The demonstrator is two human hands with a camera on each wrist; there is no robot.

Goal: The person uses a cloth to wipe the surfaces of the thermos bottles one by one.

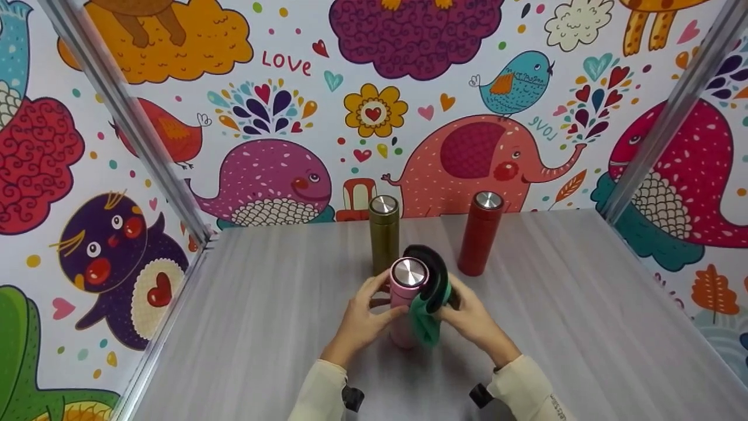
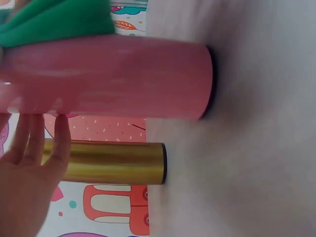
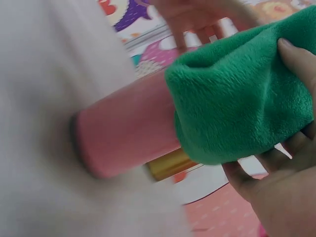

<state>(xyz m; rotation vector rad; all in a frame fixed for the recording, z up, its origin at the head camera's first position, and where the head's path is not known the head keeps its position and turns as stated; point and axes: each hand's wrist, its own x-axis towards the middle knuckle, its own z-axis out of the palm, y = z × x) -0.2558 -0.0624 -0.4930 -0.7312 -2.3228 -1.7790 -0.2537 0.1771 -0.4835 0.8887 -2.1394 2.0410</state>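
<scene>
A pink bottle (image 1: 402, 327) is upright over the table (image 1: 263, 304), left hand (image 1: 362, 317) curved round it, right hand (image 1: 474, 320) pinching a green cloth (image 3: 237, 94) against it; pushing too hard could knock it into the gold bottle (image 1: 384, 240).

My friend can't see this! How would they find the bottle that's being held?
Below the cartoon wall is a gray table. Near its middle, the left hand holds the bottle, while the right hand holds a green cloth. It's pink, unlike the gold bottle and red bottle behind.
</scene>
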